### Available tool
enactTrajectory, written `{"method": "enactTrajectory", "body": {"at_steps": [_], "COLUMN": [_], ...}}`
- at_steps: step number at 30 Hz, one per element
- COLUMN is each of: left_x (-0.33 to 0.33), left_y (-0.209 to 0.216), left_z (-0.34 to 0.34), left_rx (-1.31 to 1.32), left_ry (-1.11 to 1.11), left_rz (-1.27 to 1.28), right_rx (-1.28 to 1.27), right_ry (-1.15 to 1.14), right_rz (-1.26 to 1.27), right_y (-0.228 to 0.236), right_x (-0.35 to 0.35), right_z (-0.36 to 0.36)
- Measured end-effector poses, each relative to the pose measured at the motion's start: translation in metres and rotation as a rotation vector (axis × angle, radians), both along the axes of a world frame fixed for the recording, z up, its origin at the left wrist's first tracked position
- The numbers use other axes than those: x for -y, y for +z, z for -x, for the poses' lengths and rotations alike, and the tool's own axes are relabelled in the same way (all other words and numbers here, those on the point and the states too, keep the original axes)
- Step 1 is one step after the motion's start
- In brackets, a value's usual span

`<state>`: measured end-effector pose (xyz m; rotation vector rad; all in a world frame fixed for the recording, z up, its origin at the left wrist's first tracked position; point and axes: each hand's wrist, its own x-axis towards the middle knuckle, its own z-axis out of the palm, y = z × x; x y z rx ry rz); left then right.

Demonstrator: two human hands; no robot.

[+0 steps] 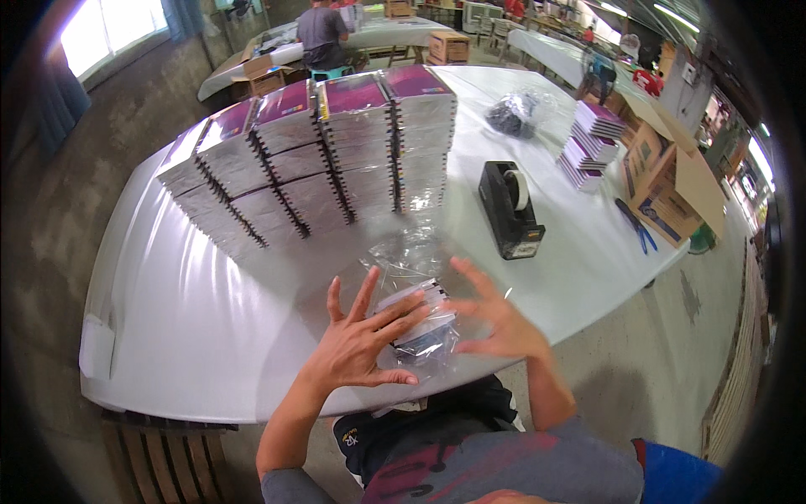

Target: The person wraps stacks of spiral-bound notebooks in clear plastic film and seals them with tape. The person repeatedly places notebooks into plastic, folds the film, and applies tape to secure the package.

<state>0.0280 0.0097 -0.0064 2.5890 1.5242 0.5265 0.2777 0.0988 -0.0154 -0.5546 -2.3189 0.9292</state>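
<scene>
A small stack of white-edged books point(426, 321) in a clear plastic bag point(401, 259) lies near the front edge of the table. My left hand point(359, 338) is spread over its left side, fingertips on or just above the plastic. My right hand point(491, 317), a little blurred, hovers at the right side with its fingers apart. Neither hand grips anything. Loose, crumpled plastic stretches beyond the stack toward the back. The hands partly hide the books.
Tall rows of wrapped purple-covered books point(323, 151) stand behind. A black tape dispenser point(510, 210) sits to the right, with a clear plastic bundle point(514, 113), a book pile point(592, 147), blue-handled pliers point(638, 225) and an open cardboard box point(667, 172) farther off. Another person point(321, 38) sits at a far table.
</scene>
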Motion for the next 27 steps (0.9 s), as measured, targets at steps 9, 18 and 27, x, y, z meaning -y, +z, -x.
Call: {"method": "enactTrajectory", "body": {"at_steps": [9,18,27], "left_x": [-0.002,0.002,0.001], "left_y": [0.012,0.015,0.015], "left_z": [-0.008,-0.006,-0.006], "left_rx": [-0.055,-0.082,-0.054], "left_ry": [0.009,0.023,0.018], "left_rz": [0.040,0.045,0.042], "right_rx": [0.037,-0.573,-0.597], "right_ry": [-1.007,-0.713,-0.753], "right_rz": [0.181,0.873,0.690], "right_y": [-0.035,-0.043,-0.089], "right_x": [-0.143,-0.136,-0.120], "right_z": [-0.101,-0.087,-0.103]}}
